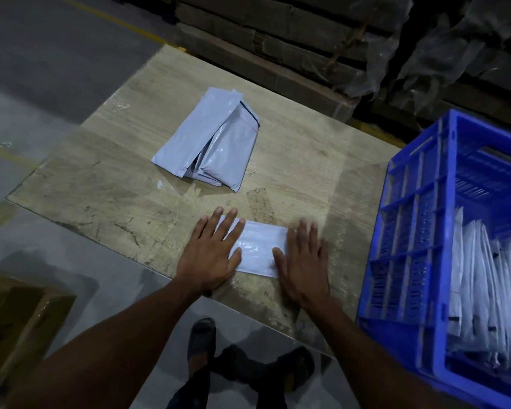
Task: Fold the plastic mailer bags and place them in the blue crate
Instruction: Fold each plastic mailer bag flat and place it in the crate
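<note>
A folded white mailer bag [258, 247] lies flat near the front edge of the wooden board [115, 178]. My left hand [211, 252] presses flat on its left end, fingers spread. My right hand [304, 262] lies flat on its right end, slightly blurred. Farther back on the board rests a loose pile of grey-white mailer bags [210, 143], partly folded over itself. The blue crate [410, 231] stands at the right, with several folded bags [490, 290] standing on edge inside it.
A cardboard box [15, 323] sits on the floor at lower left. Stacked flat cardboard [263, 42] and plastic-wrapped goods [425, 45] line the back. My feet in dark sandals [202, 343] stand at the board's front edge.
</note>
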A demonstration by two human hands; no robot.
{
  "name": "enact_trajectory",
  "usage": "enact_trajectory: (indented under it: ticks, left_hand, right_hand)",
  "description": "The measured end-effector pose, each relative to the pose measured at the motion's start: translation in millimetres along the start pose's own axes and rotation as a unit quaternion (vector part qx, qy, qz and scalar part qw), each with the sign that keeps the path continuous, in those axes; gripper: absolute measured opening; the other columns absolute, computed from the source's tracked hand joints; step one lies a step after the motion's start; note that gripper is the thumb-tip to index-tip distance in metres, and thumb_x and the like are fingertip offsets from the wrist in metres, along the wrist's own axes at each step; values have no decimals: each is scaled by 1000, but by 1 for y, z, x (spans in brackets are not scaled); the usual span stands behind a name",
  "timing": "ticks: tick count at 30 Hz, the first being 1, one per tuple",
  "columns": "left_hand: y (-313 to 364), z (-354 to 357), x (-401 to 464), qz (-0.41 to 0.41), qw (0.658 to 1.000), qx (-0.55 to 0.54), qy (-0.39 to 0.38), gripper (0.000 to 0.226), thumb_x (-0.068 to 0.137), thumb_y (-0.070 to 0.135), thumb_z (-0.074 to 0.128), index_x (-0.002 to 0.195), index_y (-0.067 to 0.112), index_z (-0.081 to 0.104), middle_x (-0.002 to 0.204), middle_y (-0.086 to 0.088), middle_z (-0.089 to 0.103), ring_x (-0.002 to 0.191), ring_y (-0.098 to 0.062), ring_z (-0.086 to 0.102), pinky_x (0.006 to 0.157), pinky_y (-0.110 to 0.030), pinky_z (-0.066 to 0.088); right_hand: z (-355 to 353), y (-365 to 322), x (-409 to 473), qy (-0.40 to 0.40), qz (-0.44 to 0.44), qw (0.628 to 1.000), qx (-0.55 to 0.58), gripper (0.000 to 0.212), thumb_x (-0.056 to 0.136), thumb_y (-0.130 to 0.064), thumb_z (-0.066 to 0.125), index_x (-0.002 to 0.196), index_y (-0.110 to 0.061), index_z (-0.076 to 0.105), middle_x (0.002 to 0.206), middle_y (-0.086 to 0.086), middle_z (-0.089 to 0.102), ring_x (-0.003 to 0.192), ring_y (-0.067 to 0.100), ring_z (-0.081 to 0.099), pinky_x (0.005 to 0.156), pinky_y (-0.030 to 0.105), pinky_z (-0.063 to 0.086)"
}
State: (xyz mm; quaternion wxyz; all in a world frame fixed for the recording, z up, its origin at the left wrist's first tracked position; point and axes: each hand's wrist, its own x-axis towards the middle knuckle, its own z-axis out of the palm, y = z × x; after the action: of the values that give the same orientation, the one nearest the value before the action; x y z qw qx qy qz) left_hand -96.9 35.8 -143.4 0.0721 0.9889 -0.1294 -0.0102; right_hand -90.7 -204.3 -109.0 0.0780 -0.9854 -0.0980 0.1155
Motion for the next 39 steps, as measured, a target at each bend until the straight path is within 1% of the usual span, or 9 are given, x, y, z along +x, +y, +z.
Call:
enact_trajectory:
  ticks: [5,12,17,22,25,28,32,36,39]
  left_hand:
    - [-1,1,-1,12,1000,-1,11,67,104,50,30,163,20,30,173,-5,15,160,-31,9,126,-52,17]
    - [-1,0,0,6,1000,3,6,69,102,52,30,164,21,28,173,-5,13,160,-32,5,127,-52,14]
    - [1,-2,1,2,1000,19,-3,70,102,53,28,165,21,24,174,-5,10,160,-32,2,127,-52,11]
    - [2,-1,1,10,1000,13,5,68,104,54,27,164,23,26,173,-5,11,160,-32,2,127,-50,8]
    - [-1,0,0,13,1000,8,8,69,104,53,29,163,19,29,173,-6,14,160,-32,4,127,-50,9]
    - [-2,0,1,8,1000,8,-5,70,103,54,27,165,20,24,174,-5,9,160,-31,1,127,-52,11]
    - [0,-3,2,6,1000,12,-13,70,103,54,23,165,22,21,174,-4,7,160,-30,0,127,-53,11]
    - [0,-4,1,12,1000,11,-20,73,103,57,20,165,19,21,174,-6,5,160,-31,0,127,-55,12]
    - [0,-5,-2,37,999,-10,-12,84,98,66,29,163,12,28,173,-11,8,160,-33,4,124,-63,14]
  right_hand:
    - [12,-38,13,-6,-129,991,-18,62,106,-53,13,161,-24,17,169,-3,3,156,22,-2,123,56,7]
    - [11,2,-2,-18,-29,999,-31,82,98,-73,9,162,-22,1,168,4,-17,154,27,-18,125,50,-2]
    - [5,3,-10,-27,79,996,-17,91,94,-78,9,159,-18,-11,163,12,-30,149,31,-29,120,62,-10]
    - [4,-37,13,2,-105,993,-53,69,104,-60,8,162,-23,13,170,4,-3,155,32,-8,119,66,7]
    - [11,-32,14,-11,-117,991,-56,66,104,-61,9,161,-29,19,170,1,6,156,28,3,117,62,18]
    - [13,-8,0,-9,-74,996,-47,76,100,-70,12,162,-26,14,169,7,-2,156,29,-3,121,57,12]
    - [4,8,-11,-23,-89,992,-81,101,88,-86,21,161,-19,8,168,17,-7,154,38,-11,118,67,-6]
    - [-5,8,-7,-63,-251,961,-96,81,97,-74,24,161,-26,12,169,10,4,154,36,-4,121,64,14]
    - [-4,8,-2,-73,-242,964,-83,70,102,-66,15,158,-24,20,165,10,23,152,37,16,117,58,25]
